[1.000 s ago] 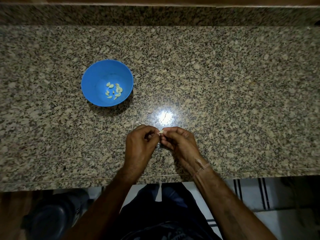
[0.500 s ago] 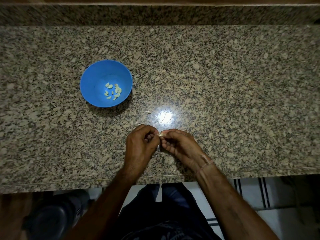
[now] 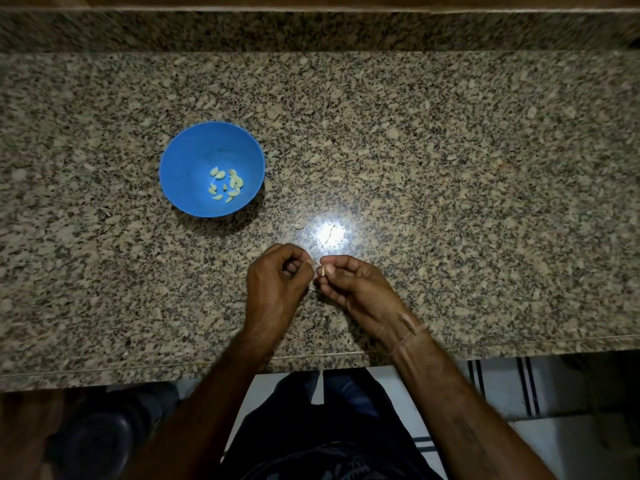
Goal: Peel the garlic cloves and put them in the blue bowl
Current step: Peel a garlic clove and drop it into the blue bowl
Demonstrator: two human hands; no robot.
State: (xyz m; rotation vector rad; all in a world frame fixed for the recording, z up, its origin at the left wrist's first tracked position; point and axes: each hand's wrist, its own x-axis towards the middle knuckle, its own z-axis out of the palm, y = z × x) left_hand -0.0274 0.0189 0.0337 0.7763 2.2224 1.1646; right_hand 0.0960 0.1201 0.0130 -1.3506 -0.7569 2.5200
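A: Big speckled granite counter [image 3: 450, 150] fills the shot, a raised granite ledge [image 3: 311, 29] running along its far side.

B: And on it, left of centre, the blue bowl [image 3: 194, 161], standing upright with a scatter of peeled garlic cloves [image 3: 227, 184] lying on its bottom.

A: Now the hands, both low over the counter near its front edge, well apart from the bowl. The left hand [image 3: 277, 289] is curled into a loose fist, thumb and forefinger pinched together at the tip.

B: The right hand [image 3: 356, 292] faces it, fingers curled in, thumb and forefinger nipping a small pale garlic clove [image 3: 321, 270].

A: The two sets of fingertips are just beside each other, nearly touching. Whether the left pinch has skin in it, I cannot tell. Too small.

B: A thin band [image 3: 410, 336] sits on the right wrist.

A: Just beyond the hands, a bright glare spot [image 3: 329, 233] on the stone, with a dark thread-like wisp [image 3: 331, 230] in it.

B: And a tiny pale scrap [image 3: 298, 226] lies left of the glare, between the hands and the bowl.
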